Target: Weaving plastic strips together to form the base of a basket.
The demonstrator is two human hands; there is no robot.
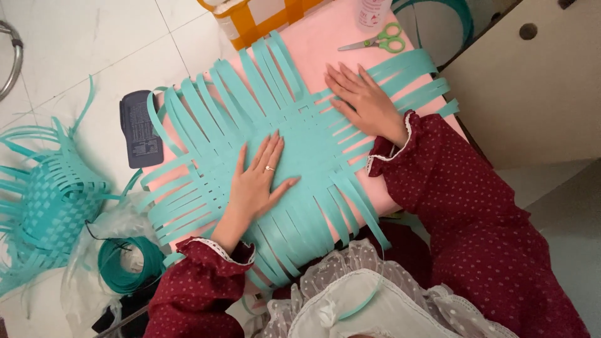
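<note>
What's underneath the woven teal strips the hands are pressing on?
A pink board lies under the woven teal mat, showing at its edges and through gaps. Both flat hands, left and right, cover part of the mat.

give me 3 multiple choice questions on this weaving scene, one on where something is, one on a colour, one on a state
1. Where are the scissors?
A. on the pink board near its far edge, beyond the right hand
B. on the floor by the coil of strip
C. in the left hand

2. What colour are the strips of the woven mat?
A. yellow
B. teal
C. dark red

3. How is the left hand placed?
A. closed around the scissors
B. lifted clear of the mat
C. flat, fingers spread, pressing on the mat

Answers:
1 A, the green-handled scissors lie on the pink board past the right hand.
2 B, every strip in the weave is teal.
3 C, the palm lies open on the woven centre, holding nothing.
</note>
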